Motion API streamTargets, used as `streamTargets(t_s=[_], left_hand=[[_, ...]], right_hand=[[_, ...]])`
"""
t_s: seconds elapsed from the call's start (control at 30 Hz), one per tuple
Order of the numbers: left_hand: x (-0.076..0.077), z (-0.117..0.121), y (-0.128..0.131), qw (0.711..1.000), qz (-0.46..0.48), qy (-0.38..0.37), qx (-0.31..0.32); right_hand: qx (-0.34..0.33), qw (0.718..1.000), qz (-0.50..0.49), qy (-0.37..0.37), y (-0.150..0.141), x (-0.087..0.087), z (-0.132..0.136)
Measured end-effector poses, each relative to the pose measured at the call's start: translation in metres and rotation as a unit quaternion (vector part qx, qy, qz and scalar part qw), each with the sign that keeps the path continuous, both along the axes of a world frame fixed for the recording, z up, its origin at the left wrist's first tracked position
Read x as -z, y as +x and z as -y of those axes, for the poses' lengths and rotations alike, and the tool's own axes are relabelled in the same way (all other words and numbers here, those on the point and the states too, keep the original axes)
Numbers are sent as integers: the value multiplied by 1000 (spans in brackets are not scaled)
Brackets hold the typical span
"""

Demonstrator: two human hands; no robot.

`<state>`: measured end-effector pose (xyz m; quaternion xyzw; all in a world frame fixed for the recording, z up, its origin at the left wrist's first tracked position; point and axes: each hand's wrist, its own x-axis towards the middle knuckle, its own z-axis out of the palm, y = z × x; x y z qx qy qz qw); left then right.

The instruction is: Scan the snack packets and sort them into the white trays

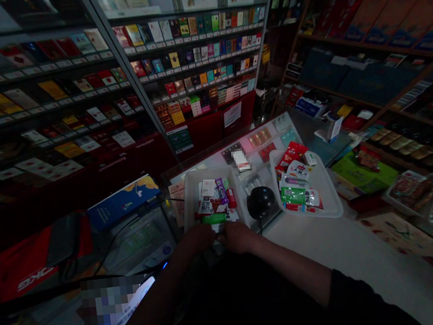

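Observation:
My left hand (pixel 201 235) and my right hand (pixel 237 237) are close together at the near end of a white plastic tub (pixel 188 199). Both have their fingers curled closed; whatever is between them is too dark to make out. Just beyond the fingers, a green packet (pixel 215 218) lies in the tub. Behind it are a purple packet (pixel 221 192), a red tube-like item (pixel 231 198) and white-and-red snack packets (pixel 208 205). To the right of the tub sits a round black device (pixel 260 202) with a cable.
A second white tub (pixel 332 199) with colourful packets stands on the glass counter (pixel 242 185). Left are a blue box (pixel 123 200), a red bag (pixel 39 255) and a lit screen (pixel 129 310). Cigarette shelves (pixel 195 42) line the back; stocked shelves (pixel 368 56) stand right.

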<state>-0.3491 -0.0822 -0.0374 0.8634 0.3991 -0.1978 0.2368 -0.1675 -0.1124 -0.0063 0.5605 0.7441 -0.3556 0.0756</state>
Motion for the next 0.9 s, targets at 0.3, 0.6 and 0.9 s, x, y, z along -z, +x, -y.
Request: streamTargets(t_s=[0.3,0.6,0.9], left_hand=[[-20,4,-5,996,-17,-28,-79],[-26,2,-26,991,66,-69,-90],[-34,-4,-35,952,199,-85,-216]], right_hand=[[-27,999,-33,3,11,3,-2],[11,995,-96,40,22,15,-4],[143,974,-168,55,34,13,-5]])
